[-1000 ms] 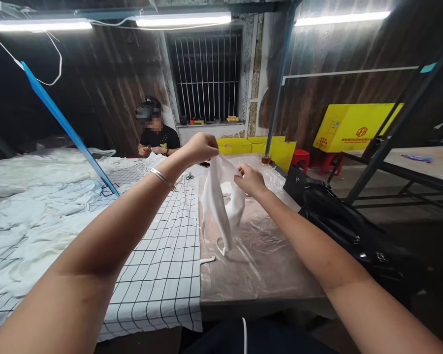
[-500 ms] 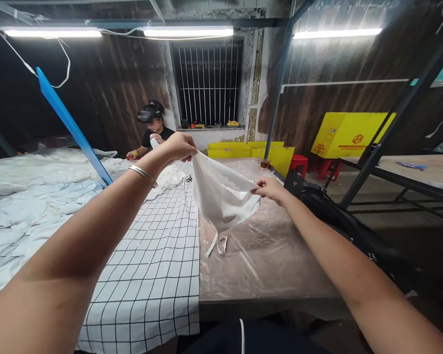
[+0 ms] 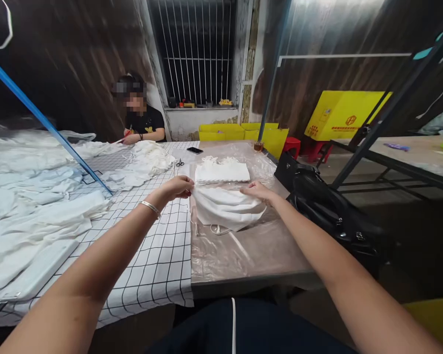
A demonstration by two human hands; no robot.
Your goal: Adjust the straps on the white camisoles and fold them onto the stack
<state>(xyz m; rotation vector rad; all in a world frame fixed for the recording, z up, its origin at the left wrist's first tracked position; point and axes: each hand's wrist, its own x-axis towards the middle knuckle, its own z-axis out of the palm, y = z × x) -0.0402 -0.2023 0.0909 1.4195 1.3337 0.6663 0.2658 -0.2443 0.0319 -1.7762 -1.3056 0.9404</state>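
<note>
A white camisole (image 3: 227, 210) with thin straps lies spread in loose folds on the plastic-covered table (image 3: 239, 263). My left hand (image 3: 179, 187) pinches its far left corner, fingers closed on the cloth. At the far right edge, my right hand (image 3: 259, 191) grips the same cloth between thumb and fingers. Its narrow straps (image 3: 218, 229) trail out on the near side. Just beyond it rests a flat white pile (image 3: 222, 172) of similar cloth, with straps bunched along the back.
Heaps of white garments (image 3: 33, 191) cover the checked cloth (image 3: 158, 246) on the left, crossed by a blue pole (image 3: 51, 129). Scissors (image 3: 179, 162) and a phone (image 3: 194, 150) lie farther back. A co-worker (image 3: 143, 120) sits beyond. A black bag (image 3: 317, 206) stands at right.
Both hands have come down, bringing the camisole from the air onto the table. My view has tilted downward, showing the white pile behind it. The co-worker's raised hand is now lower.
</note>
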